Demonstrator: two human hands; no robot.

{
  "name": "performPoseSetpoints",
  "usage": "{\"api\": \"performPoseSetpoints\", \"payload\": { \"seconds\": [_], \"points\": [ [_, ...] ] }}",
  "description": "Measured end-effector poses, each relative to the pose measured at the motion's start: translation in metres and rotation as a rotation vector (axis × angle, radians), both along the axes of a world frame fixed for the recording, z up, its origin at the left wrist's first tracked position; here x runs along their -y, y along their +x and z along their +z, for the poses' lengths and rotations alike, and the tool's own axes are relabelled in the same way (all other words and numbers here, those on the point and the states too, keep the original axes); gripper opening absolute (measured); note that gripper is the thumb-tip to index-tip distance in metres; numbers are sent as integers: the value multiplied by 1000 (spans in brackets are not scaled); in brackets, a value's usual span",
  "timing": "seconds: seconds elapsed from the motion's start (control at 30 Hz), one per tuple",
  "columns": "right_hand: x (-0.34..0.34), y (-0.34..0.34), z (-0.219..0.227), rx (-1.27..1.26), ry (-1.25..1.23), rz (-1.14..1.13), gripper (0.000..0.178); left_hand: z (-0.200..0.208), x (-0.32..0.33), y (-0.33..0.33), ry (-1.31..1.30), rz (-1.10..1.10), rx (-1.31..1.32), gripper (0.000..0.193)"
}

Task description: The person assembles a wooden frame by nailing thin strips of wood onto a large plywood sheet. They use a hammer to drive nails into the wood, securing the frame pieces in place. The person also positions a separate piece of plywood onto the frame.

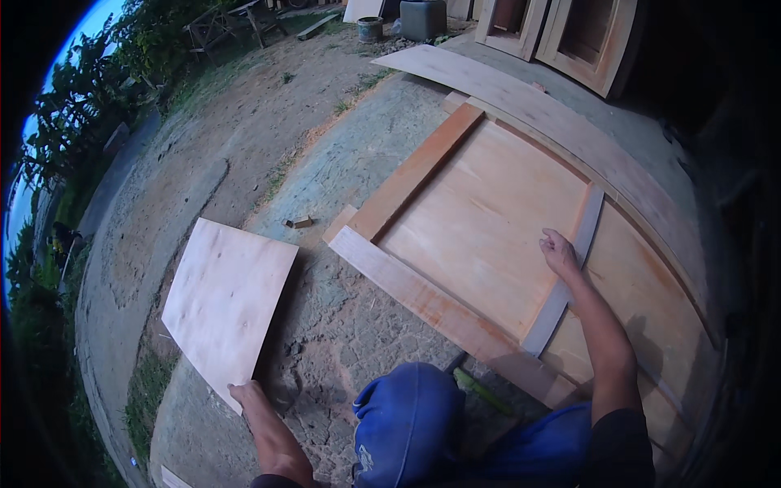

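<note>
My left hand (250, 397) grips the near corner of a thin plywood sheet (232, 293), which is tilted over the ground on the left. A large wooden frame (439, 167) with plywood panels, like a door, lies flat in front of me and to the right. One panel (480, 220) sits between its rails. Over that panel's right side, beside a pale crossrail (561, 272), is my right hand (560, 252). Its fingers are curled closed; whatever they may hold is hidden. Whether this hand touches the wood I cannot tell.
Small wood offcuts (299, 221) lie on the rough concrete left of the frame. A long plywood strip (521, 93) lies beyond it. By my blue-clad knee (415, 423) is a green object (482, 392). Wooden frames (582, 41) and a bucket (370, 30) stand at the back.
</note>
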State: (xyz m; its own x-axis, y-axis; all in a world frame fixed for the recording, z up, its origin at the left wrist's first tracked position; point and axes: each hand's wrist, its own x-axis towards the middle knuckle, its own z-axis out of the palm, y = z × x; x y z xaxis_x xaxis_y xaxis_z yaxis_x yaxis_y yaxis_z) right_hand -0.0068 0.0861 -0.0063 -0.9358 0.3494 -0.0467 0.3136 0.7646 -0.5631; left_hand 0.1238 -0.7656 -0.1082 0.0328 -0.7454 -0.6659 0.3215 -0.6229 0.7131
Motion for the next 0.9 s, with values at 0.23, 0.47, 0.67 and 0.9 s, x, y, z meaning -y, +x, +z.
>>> {"api": "performPoseSetpoints", "payload": {
  "seconds": [0.23,0.47,0.67,0.9],
  "points": [
    [55,-15,41,-52,-37,183,46,39,61,-3,-164,-322,-350,55],
    [56,-6,71,-133,-185,188,47,121,51,8,-433,-591,-870,39],
    [51,10,118,-69,-440,128,52,143,-38,-11,-357,-955,-901,38],
    [102,81,134,-41,-852,189,68,170,-191,-80,-143,-1150,-750,49]
  ]
}}
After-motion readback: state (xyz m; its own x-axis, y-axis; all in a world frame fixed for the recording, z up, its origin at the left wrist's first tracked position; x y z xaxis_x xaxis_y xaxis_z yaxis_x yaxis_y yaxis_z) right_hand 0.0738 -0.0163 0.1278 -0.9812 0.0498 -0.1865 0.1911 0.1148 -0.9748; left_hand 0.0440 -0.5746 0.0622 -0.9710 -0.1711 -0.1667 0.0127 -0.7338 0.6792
